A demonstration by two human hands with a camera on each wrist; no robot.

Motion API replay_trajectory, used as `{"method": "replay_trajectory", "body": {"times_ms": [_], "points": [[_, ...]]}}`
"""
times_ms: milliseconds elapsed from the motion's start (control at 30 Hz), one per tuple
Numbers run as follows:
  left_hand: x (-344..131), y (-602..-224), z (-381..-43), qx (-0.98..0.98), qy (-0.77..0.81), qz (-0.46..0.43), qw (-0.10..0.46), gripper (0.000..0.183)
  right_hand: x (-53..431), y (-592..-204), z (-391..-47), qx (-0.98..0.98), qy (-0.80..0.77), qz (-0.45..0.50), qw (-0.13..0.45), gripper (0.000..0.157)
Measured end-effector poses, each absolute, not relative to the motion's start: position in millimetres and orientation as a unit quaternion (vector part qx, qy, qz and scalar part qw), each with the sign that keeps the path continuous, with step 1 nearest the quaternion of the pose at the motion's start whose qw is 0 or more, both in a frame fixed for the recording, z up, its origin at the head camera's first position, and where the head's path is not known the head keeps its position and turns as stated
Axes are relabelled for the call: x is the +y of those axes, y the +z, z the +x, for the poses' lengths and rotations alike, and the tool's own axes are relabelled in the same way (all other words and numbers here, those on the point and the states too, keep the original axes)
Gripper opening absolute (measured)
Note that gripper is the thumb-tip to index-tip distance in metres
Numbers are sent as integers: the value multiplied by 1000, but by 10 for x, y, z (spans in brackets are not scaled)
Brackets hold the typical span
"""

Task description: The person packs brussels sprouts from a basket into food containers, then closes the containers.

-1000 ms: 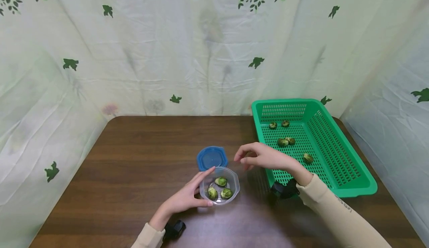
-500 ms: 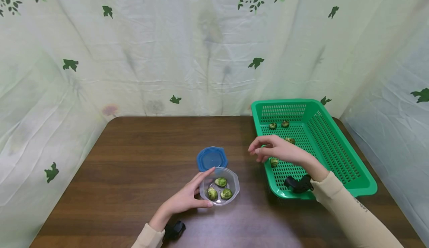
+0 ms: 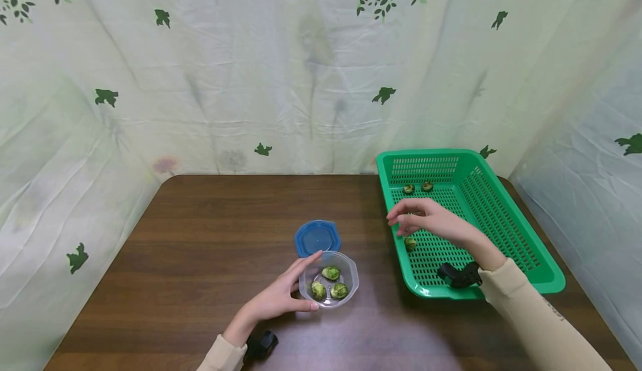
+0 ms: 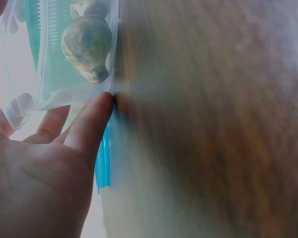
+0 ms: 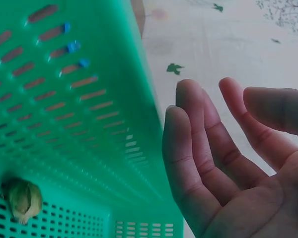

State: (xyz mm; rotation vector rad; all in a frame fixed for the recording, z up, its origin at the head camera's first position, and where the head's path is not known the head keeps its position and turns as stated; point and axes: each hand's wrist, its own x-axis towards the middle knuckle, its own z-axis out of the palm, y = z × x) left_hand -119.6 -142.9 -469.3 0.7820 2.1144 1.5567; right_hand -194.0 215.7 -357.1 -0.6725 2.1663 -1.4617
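My left hand [image 3: 275, 299] holds a small clear plastic container [image 3: 353, 273] by its left side, thumb at the near rim and fingers along the far side. Three Brussels sprouts [image 3: 338, 290] lie inside it; one sprout [image 4: 88, 44] shows through its wall in the left wrist view. My right hand [image 3: 423, 219] hovers above the left rim of a green basket [image 3: 536, 254], fingers loosely bent and nothing between them. In the right wrist view, a sprout [image 5: 22, 199] lies on the basket floor. Part of the basket is hidden beneath my right hand and forearm.
Just behind the container, a blue lid [image 3: 317, 236] lies on the brown wooden table [image 3: 210, 220]. Two sprouts [image 3: 427, 186] sit at the back of the basket, another sprout [image 3: 410, 244] near its left wall. A leaf-patterned cloth [image 3: 301, 81] hangs behind the table.
My right hand has moved right and slightly away from me, from beside the container to over the basket's left rim. My left hand and the container have stayed in place.
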Motion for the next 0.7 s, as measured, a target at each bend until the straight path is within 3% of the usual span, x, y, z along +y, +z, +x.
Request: {"method": "replay_trajectory", "body": {"times_ms": [433, 700], "points": [[-1427, -4699, -1197, 754, 560, 281, 199, 90, 2379, -3643, -2026, 792, -543, -200, 196, 25], [-1424, -4688, -1191, 753, 560, 282, 199, 90, 2508, -3713, -2089, 802, -527, -180, 215, 26]]}}
